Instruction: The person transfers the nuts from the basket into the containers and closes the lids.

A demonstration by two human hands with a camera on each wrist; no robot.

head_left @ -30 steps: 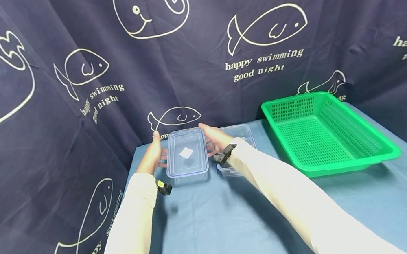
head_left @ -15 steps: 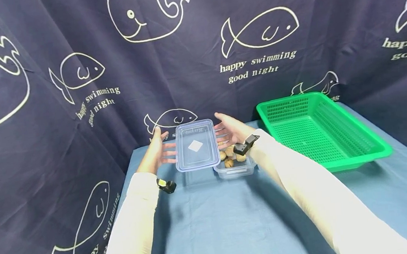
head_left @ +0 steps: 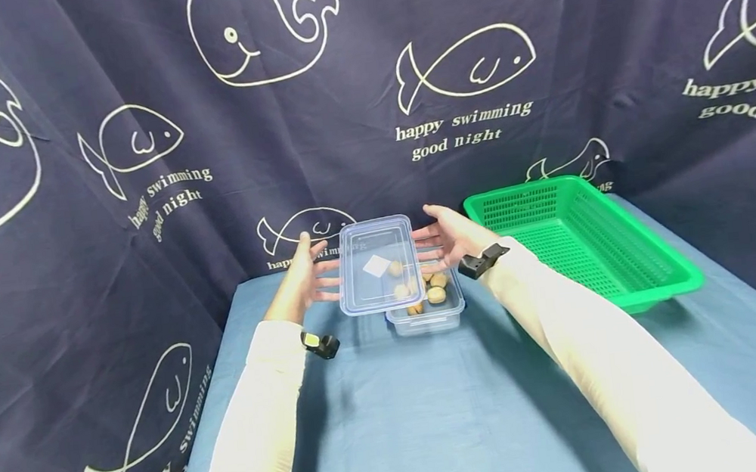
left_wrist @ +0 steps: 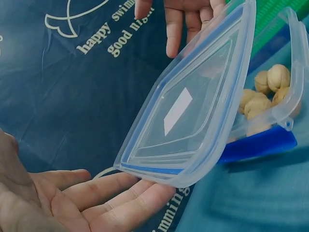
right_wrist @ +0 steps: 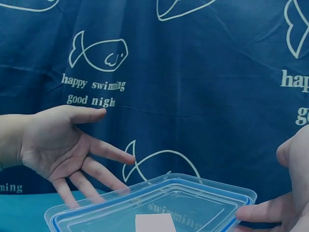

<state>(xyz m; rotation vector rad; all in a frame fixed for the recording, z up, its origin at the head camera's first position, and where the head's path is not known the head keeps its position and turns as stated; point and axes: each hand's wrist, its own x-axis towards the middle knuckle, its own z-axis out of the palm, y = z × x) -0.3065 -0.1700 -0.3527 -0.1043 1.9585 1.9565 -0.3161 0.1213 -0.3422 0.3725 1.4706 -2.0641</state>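
Note:
A clear plastic lid [head_left: 376, 240] with a blue seal and a white square label [head_left: 376, 266] is held up level with the hands, tilted. My left hand [head_left: 299, 281] supports its left edge on straight, spread fingers, the thumb raised and off the lid. At the opposite edge, my right hand [head_left: 453, 238] has its fingers extended against or under the rim, thumb up. Below and slightly right, a clear food container [head_left: 427, 324] holds several walnuts [head_left: 436, 295]; the lid partly covers it in the head view. A blue side clip [left_wrist: 258, 146] hangs from the container in the left wrist view.
A green perforated plastic basket [head_left: 580, 247] stands right of the container, behind the right forearm. Blue cloth [head_left: 395, 417] covers the table. A dark curtain [head_left: 314, 143] with fish prints hangs close behind the table's back edge.
Both hands have carried the lid upward and to the right, from left of the container to partly over it. The walnuts have come into view. The head view has turned slightly right.

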